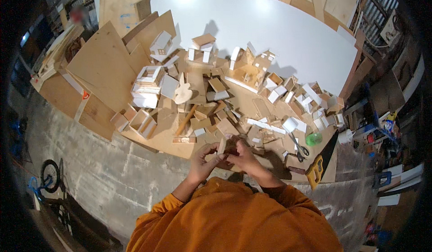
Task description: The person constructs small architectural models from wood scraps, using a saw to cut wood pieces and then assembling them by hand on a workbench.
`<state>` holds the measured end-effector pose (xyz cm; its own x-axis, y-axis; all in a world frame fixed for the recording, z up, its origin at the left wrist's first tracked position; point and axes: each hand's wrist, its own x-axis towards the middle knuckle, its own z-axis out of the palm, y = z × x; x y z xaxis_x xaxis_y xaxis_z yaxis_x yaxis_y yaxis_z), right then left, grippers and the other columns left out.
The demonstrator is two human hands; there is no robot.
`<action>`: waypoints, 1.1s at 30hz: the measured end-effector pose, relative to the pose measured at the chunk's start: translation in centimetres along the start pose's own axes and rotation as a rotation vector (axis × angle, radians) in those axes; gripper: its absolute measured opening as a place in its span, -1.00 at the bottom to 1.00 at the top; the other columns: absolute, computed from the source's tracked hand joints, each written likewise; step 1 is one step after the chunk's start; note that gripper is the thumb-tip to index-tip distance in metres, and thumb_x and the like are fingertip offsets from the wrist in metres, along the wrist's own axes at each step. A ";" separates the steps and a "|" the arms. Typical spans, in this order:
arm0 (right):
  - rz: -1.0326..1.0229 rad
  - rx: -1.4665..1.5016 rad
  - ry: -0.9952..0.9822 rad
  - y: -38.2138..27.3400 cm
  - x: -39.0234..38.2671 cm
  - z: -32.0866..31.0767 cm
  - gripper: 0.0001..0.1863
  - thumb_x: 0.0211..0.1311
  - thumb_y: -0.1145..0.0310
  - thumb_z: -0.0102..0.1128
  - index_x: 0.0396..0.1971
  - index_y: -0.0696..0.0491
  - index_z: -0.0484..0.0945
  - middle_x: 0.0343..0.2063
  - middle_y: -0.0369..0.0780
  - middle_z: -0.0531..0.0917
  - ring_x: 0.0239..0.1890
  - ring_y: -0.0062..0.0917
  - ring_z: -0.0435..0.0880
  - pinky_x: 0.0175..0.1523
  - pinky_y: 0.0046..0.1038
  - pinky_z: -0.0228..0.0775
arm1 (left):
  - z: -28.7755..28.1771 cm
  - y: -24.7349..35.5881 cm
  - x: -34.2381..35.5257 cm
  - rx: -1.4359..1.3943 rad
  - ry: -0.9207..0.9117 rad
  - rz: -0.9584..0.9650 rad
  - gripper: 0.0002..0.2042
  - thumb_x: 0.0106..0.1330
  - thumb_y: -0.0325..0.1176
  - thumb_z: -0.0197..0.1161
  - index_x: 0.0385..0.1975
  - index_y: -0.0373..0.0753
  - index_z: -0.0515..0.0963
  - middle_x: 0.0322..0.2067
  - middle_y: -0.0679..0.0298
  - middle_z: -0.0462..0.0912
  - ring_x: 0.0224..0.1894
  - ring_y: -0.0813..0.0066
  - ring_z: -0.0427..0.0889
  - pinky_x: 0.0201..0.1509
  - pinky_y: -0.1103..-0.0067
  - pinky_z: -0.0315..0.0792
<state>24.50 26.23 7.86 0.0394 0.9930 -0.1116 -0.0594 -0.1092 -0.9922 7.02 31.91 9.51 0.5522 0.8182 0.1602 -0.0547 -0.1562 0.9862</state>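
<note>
Close to my body, at the table's near edge, my two hands meet. My left hand (206, 161) is closed around a small pale wood piece (222, 145), which stands up between thumb and fingers. My right hand (246, 158) touches in from the other side with its fingers curled and pressed together; what they grip is too small to make out. Beyond my hands lies a heap of wood offcuts (227, 127). A wooden-handled tool (185, 120) lies left of the heap.
Small white and brown model houses (161, 45) stand across the worktable (168, 148). Right of my hands lie scissors (300, 149), a green roundish thing (313, 138) and a handsaw with a yellow handle (316, 171). A white board (252, 16) rises behind. A bicycle wheel (50, 175) shows at left.
</note>
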 end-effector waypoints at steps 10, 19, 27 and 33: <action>-0.040 0.090 0.206 -1.8 -6.7 -8.2 -0.33 0.21 0.40 0.17 0.28 0.03 0.08 0.12 -0.18 0.30 -0.04 -0.43 0.46 -0.21 -0.46 0.62 | 9.3 1.8 -0.2 0.413 -0.030 0.218 -0.59 -0.03 -0.51 0.39 -0.10 -0.34 0.52 -0.34 0.12 0.55 -0.40 0.35 0.56 -0.29 0.54 0.45; 0.061 0.313 0.270 -1.2 -11.2 -14.4 -0.33 0.20 0.48 0.17 0.28 -0.02 0.09 0.04 -0.25 0.31 -0.14 -0.60 0.45 -0.17 -0.49 0.59 | 15.3 -0.3 -0.9 0.325 -0.056 0.118 -0.61 -0.02 -0.51 0.38 -0.11 -0.31 0.54 -0.30 0.12 0.61 -0.34 0.42 0.57 -0.22 0.58 0.45; -0.018 0.224 0.230 -0.3 -13.7 -18.4 -0.21 0.07 0.51 0.27 0.29 0.02 0.05 -0.02 -0.02 0.39 -0.18 -0.50 0.52 -0.15 -0.45 0.57 | 19.5 0.0 -1.3 0.243 -0.046 0.064 -0.65 0.03 -0.51 0.35 -0.13 -0.32 0.55 -0.30 0.18 0.64 -0.34 0.52 0.53 -0.19 0.61 0.45; -0.058 0.144 0.228 -1.0 -14.8 -19.9 -0.25 0.04 0.59 0.24 0.25 0.05 0.11 -0.16 -0.10 0.45 -0.25 -0.53 0.54 -0.22 -0.49 0.55 | 21.1 -0.3 -1.4 0.189 -0.086 0.036 -0.65 0.10 -0.55 0.31 -0.07 -0.37 0.51 -0.32 0.27 0.61 -0.32 0.64 0.51 -0.20 0.68 0.44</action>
<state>43.84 10.70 9.38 0.2695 0.9596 -0.0806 -0.1909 -0.0288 -0.9812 23.84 19.10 8.06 0.6220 0.7613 0.1829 0.0767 -0.2917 0.9534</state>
